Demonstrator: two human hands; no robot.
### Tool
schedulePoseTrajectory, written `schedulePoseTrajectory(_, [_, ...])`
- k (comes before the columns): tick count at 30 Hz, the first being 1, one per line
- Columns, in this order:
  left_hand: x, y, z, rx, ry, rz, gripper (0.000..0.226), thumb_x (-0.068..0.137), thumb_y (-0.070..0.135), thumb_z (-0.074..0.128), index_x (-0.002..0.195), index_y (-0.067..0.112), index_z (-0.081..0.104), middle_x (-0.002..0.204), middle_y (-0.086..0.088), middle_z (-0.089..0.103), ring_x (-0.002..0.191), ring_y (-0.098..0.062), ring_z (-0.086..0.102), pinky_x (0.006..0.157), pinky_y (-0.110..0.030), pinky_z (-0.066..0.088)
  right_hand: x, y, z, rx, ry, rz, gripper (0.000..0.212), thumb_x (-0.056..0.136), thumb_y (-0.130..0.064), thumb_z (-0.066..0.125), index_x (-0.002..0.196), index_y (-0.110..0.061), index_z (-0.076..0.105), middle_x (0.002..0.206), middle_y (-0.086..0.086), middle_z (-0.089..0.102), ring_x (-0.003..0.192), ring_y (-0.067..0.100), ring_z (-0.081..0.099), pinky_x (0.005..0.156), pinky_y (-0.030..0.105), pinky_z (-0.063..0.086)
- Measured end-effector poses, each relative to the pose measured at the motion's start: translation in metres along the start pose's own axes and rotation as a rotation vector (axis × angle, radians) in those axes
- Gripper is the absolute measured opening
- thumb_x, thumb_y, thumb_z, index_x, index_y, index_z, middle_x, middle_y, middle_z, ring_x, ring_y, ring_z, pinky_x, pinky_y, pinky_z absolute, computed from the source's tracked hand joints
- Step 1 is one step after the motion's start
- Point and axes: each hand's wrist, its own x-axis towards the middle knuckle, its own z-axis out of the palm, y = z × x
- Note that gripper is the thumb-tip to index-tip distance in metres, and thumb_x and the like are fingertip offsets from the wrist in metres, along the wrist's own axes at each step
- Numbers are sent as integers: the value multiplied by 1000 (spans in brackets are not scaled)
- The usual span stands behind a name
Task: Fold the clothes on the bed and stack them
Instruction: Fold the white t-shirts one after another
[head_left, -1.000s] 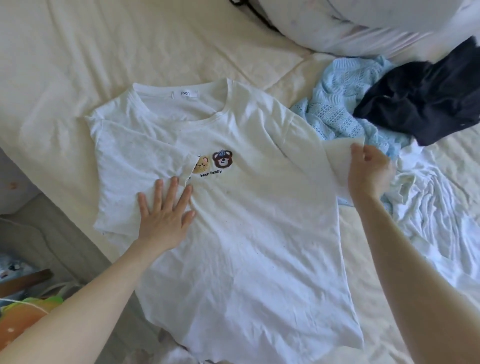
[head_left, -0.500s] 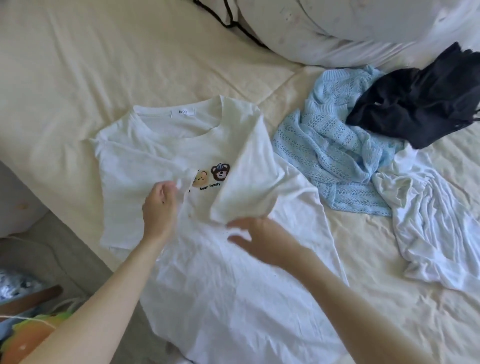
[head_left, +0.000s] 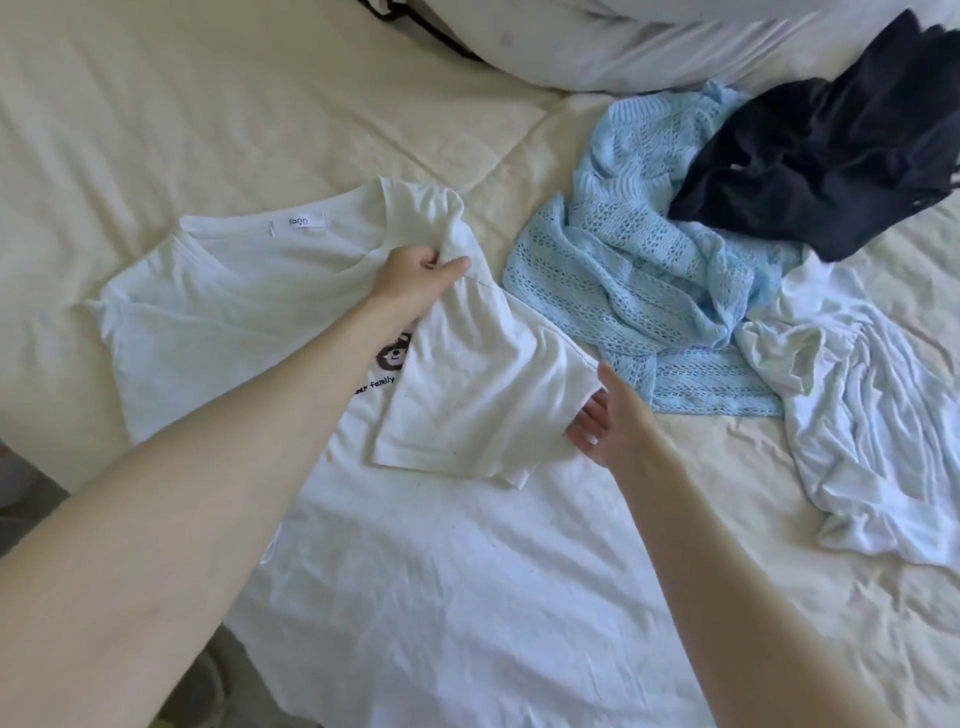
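Observation:
A white T-shirt (head_left: 441, 561) with a bear print lies face up on the cream bed (head_left: 208, 104), both sleeves folded inward. My left hand (head_left: 415, 278) pinches the fabric at the right shoulder, near the collar. My right hand (head_left: 602, 415) lies with straight fingers under the outer edge of the folded right sleeve (head_left: 467, 405). My left forearm covers part of the bear print. A light blue knit top (head_left: 639, 270), a black garment (head_left: 826, 156) and a crumpled white garment (head_left: 872, 426) lie unfolded to the right.
White pillows or a duvet (head_left: 649, 41) lie along the far edge. The bed's edge runs down the left, with floor and a shoe (head_left: 208, 691) below it.
The right sleeve has been folded inward over the chest. My left hand moved from the left sleeve to the right shoulder. My right hand let go of the sleeve and slid to its outer edge.

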Motion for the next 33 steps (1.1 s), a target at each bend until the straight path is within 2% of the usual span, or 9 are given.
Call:
schedulePoseTrajectory(5, [26,24,10,-197,83,26,15,87,18,64,73,15,59,71,-1,51,70,-14,48,61,-21,40,19,-8,-9,320,-151,-39,18,94,-20,55,79,-10,56,61,-1,55,50,13,54,49,19,45])
schedulePoseTrajectory(8, [37,32,13,-312,117,58,8,90,12,61,96,15,64,87,2,59,82,-11,52,72,-19,43,21,-2,-15,436,-204,-91,18,96,-21,52,85,-9,59,61,0,66,56,13,66,58,24,54])
schedulePoseTrajectory(12, [45,25,16,-287,60,25,35,90,16,63,124,8,56,108,0,60,100,-11,58,91,-22,48,18,8,-15,117,-176,-200,18,96,-27,52,97,-13,63,75,2,67,67,15,66,64,30,55])
schedulePoseTrajectory(16, [39,8,15,-2,15,26,21,86,30,67,84,12,58,76,-5,52,72,-15,51,66,-29,43,1,27,-12,-202,-223,-201,3,88,-15,64,90,-13,65,73,5,69,59,15,67,49,26,52])
schedulePoseTrajectory(20, [36,-1,14,180,123,171,42,86,28,67,60,15,37,56,4,33,51,-9,29,46,-20,23,-5,42,-17,-246,-196,-141,5,86,-6,62,86,-1,64,79,16,61,68,25,58,64,35,46])
schedulePoseTrajectory(24, [22,2,15,201,227,218,24,86,34,66,87,12,57,72,6,52,66,-9,47,63,-20,36,-6,47,-30,-207,-177,-118,11,89,-14,62,83,-5,60,80,16,59,71,26,61,64,32,54])
schedulePoseTrajectory(26, [3,-15,10,249,228,170,38,87,41,63,106,8,56,88,3,60,82,-15,56,72,-24,39,-11,55,-34,-255,-190,-93,11,88,-14,65,84,-5,60,80,16,58,72,25,66,64,30,58])
schedulePoseTrajectory(30, [-48,-66,-6,457,266,102,32,90,38,58,96,6,60,86,-6,65,90,-31,60,78,-36,43,-20,64,-35,-187,-209,-70,5,87,-4,63,82,-3,61,81,14,63,73,23,68,69,26,59])
schedulePoseTrajectory(33, [-60,-74,-14,473,285,187,25,92,32,57,85,9,57,69,2,55,76,-28,56,65,-33,37,-25,66,-37,-154,-254,-82,10,86,-4,64,77,-6,60,64,3,65,69,19,70,60,22,56])
